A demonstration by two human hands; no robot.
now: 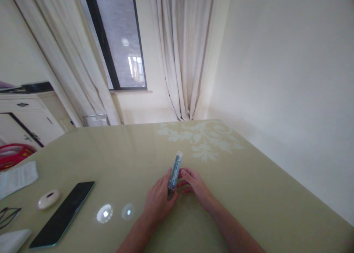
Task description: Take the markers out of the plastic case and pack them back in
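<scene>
My left hand (160, 199) is closed around a slim, clear plastic case with blue print (175, 171), held tilted above the middle of the table. The case's pale, rounded end points up and away from me; its lower end sits between my thumb and fingers. What the case contains is too small to make out. Just to its right is my right hand (195, 184), fingers bent and apart, holding nothing that I can see. Its fingertips come close to the case's right edge; I cannot tell whether they touch it.
On the glossy green table (124, 153), a dark tablet or phone (63, 214) lies at left. Beside it are a white oval object (49, 199), glasses (9, 214), a white box-like thing (13, 241) and a pale cloth or paper (18, 177). A wall (290, 79) borders the right.
</scene>
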